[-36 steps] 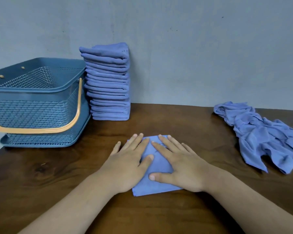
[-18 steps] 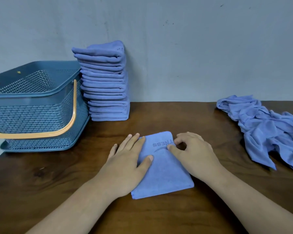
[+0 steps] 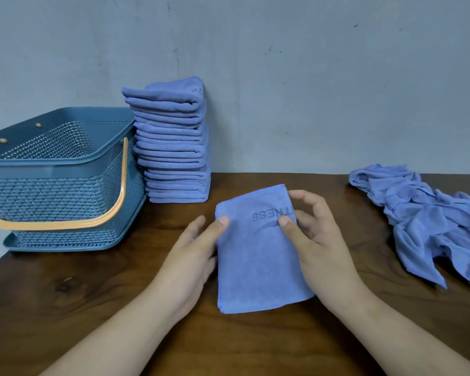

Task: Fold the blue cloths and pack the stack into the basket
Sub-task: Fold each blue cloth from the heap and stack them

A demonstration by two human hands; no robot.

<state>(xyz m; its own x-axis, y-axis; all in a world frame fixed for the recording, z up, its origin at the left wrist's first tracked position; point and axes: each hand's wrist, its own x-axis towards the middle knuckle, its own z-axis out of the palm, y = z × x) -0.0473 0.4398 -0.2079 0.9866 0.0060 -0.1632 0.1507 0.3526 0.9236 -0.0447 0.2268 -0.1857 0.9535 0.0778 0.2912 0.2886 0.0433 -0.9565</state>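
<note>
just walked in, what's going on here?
A person grips one folded cloth by its sides: left hand on the left edge, right hand on the right, low over the table. A tall stack of folded cloths stands beside the basket, in which no cloth shows. A heap of unfolded cloths lies at the right.

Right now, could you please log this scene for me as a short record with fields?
left hand: grips folded cloth's left edge
right hand: pinches its right edge
folded cloth: between both hands, lettering facing up
stack: folded cloths, beside the basket, against the wall
basket: table's left end, handle lowered
unfolded pile: table's right side
</note>
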